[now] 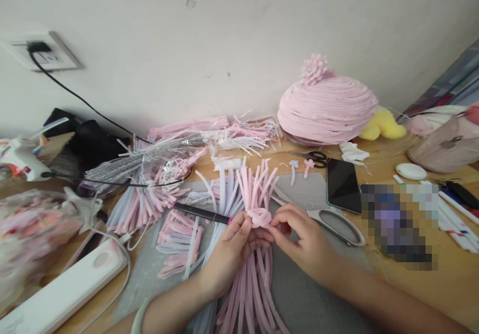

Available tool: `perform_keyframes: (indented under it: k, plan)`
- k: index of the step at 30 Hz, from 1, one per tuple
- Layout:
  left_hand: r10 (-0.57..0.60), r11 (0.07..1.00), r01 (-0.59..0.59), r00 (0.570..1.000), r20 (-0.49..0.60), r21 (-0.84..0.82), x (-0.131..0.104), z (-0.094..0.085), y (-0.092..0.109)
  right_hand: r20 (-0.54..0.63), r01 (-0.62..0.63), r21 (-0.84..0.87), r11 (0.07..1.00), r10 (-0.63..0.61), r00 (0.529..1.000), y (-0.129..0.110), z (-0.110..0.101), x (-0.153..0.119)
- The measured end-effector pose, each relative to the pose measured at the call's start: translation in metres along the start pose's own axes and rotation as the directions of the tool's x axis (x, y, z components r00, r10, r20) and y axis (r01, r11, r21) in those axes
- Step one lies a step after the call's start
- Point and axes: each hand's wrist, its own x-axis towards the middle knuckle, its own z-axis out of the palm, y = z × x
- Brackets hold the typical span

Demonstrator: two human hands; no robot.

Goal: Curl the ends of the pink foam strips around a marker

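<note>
Between my hands is a looped pink pipe cleaner [259,218], bent into several overlapping rounds. My left hand [234,244] pinches its left side between thumb and fingers. At its right end, the thumb and forefinger of my right hand [299,234] close on it. Under the hands lie long pink pipe cleaners [252,289], with pale blue pipe cleaners [226,189] beside them. A black marker pen [202,213] rests just left of my left hand. Large scissors [337,224] lie partly behind my right hand on the grey cutting mat [310,294].
A pink pompom-topped dome [327,107] stands by the wall. A phone [343,185], small black-handled scissors [316,158] and two little pipe-cleaner flowers [308,166] lie at the right. On the left are a glue gun [28,159], a white power strip [71,289] and bundled silver pipe cleaners [123,162].
</note>
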Motion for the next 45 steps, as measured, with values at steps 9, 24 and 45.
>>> perform_keyframes:
  k: [9, 24, 45]
  plan:
    - [0.124, 0.952, -0.124, 0.992, 0.018, 0.28, 0.001, -0.009, -0.002, 0.09, -0.092, 0.16, 0.983, 0.078, 0.993, -0.003, -0.001, 0.003]
    - [0.058, 0.868, -0.056, 0.998, 0.01, 0.493, 0.0, 0.001, 0.007, 0.256, -0.201, 0.308, 0.93, 0.122, 0.959, -0.004, -0.001, 0.005]
    - [0.047, 0.726, -0.164, 0.981, 0.19, 0.668, 0.005, -0.016, 0.043, 0.134, -0.41, 0.804, 0.431, 0.541, 0.83, 0.006, -0.029, 0.021]
